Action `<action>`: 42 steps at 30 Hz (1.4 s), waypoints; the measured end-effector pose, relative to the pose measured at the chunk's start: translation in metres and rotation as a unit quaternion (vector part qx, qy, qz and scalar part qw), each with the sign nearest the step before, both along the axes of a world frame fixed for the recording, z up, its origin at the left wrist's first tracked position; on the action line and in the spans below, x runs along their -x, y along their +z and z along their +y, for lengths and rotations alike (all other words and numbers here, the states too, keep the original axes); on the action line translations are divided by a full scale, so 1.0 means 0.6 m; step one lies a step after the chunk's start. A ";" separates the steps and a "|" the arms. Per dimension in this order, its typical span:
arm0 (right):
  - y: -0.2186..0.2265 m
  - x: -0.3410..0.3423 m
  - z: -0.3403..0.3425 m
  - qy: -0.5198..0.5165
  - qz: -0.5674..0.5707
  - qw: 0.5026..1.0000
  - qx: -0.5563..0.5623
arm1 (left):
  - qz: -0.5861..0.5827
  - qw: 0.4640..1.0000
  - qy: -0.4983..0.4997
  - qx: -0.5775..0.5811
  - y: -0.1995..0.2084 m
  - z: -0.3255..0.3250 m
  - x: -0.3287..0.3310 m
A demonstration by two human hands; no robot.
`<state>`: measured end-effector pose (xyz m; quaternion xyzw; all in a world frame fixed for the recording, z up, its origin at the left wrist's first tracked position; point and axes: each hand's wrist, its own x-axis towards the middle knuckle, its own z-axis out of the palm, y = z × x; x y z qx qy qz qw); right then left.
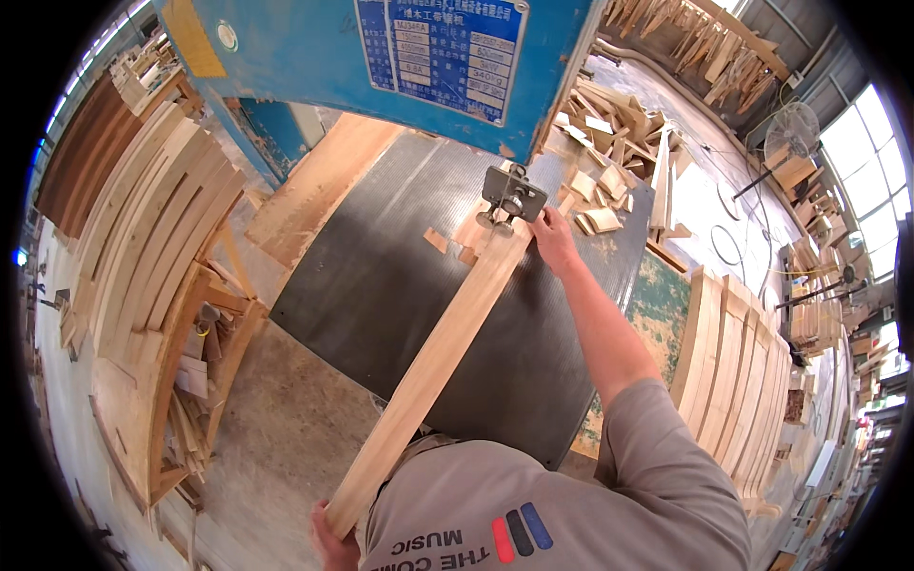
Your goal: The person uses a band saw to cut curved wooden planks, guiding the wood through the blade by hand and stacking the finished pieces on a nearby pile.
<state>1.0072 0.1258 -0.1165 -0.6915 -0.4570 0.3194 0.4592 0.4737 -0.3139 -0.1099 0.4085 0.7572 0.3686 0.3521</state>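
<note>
A long pale wooden board (430,366) runs from beside my waist up onto the black ribbed table (533,362) of a blue bandsaw (286,48). My left hand (333,541) is wrapped round the board's near end, partly cut off by the lower edge. At the far end my right hand (554,240) grips the board's right side, close beside the metal blade guide (512,198). The guide hides the board's tip, and I cannot make out the blade. Small wood offcuts (435,240) lie on the table left of the board.
Curved wooden pieces (157,224) are stacked on a wooden stand (181,381) at the left. More planks (733,371) stand in a row at the right. Scrap wood (619,133) is heaped beyond the table. A pedestal fan (790,133) stands farther back.
</note>
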 end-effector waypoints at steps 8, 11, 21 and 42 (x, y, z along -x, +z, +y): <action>0.024 -0.072 -0.026 -0.055 -0.087 0.994 0.018 | 0.160 0.960 -0.204 -0.102 -0.084 0.041 0.045; -0.005 -0.065 -0.064 -0.068 -0.029 0.997 -0.026 | 0.158 0.954 -0.218 -0.132 -0.062 0.044 0.065; -0.007 -0.046 -0.215 -0.161 -0.096 0.982 -0.030 | -0.365 0.922 0.073 0.104 0.032 0.149 0.113; -0.068 0.410 -0.382 -0.156 -0.011 0.988 -0.019 | -0.345 0.925 0.138 0.078 0.062 0.088 0.634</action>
